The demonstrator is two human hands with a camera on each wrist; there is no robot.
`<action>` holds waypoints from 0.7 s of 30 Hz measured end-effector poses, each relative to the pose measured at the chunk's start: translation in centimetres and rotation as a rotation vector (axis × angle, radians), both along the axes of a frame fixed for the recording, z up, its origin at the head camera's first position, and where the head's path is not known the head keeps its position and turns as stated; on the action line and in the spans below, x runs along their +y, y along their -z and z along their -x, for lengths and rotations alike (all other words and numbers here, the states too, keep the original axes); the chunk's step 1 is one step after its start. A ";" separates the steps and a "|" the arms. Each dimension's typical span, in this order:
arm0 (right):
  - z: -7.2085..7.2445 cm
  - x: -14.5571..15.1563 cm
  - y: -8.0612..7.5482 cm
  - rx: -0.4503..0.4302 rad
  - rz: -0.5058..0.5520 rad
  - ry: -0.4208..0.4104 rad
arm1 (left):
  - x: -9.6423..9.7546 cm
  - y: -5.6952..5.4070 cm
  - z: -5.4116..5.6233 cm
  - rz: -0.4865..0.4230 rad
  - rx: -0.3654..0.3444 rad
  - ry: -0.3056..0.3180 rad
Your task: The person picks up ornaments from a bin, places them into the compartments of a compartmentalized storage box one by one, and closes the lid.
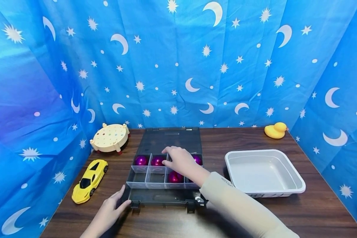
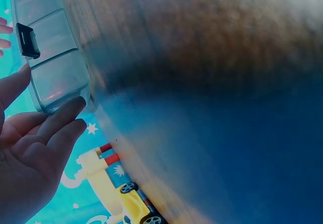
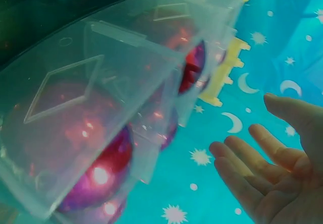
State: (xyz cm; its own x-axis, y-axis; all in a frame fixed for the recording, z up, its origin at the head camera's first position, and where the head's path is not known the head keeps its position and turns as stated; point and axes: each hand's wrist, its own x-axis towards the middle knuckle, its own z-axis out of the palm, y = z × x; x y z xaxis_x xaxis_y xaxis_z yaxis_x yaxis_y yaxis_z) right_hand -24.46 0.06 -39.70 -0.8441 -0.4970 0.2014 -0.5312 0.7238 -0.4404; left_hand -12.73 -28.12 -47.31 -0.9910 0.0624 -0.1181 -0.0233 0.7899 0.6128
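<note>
A dark translucent case [image 1: 157,195] lies with its lid [image 1: 166,140] folded back, its inside split by clear dividers into two rows of compartments. Shiny magenta balls [image 1: 141,160] sit in several compartments, mostly in the back row; one more ball [image 1: 176,177] is in the front row. My right hand [image 1: 181,160] hovers above the back row with fingers loosely bent. Nothing shows between those fingers in the right wrist view, and the hand covers part of the compartments. My left hand [image 1: 108,210] touches the case's front left corner, thumb and fingers extended.
Right of the case stands a white plastic basin [image 1: 264,191], with a yellow rubber duck [image 1: 275,130] behind it. A yellow toy car [image 1: 90,181] and a cream round pegged toy [image 1: 110,137] lie left. Blue star-patterned cloth [image 1: 166,66] encloses the wooden table.
</note>
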 end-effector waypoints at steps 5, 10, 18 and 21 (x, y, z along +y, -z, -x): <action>-1.0 1.6 -0.3 0.011 0.043 0.027 | 0.0 0.0 -0.1 -0.010 -0.003 -0.003; -1.6 3.5 0.5 0.010 0.083 0.094 | 0.0 0.0 -0.1 -0.012 0.004 0.009; -1.6 6.6 2.1 0.022 0.130 0.183 | 0.0 -0.1 -0.1 -0.011 0.008 0.000; -1.4 7.5 2.6 -0.013 0.141 0.216 | 0.0 -0.3 -0.1 -0.008 -0.003 0.004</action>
State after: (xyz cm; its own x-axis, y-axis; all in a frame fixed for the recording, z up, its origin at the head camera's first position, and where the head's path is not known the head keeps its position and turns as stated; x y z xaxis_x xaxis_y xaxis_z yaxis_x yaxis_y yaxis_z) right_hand -23.05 7.57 -42.28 -0.9305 -0.2730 0.2443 -0.3649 0.7505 -0.5510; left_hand -12.68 -28.08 -47.06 -0.9904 0.0673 -0.1206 -0.0220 0.7851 0.6190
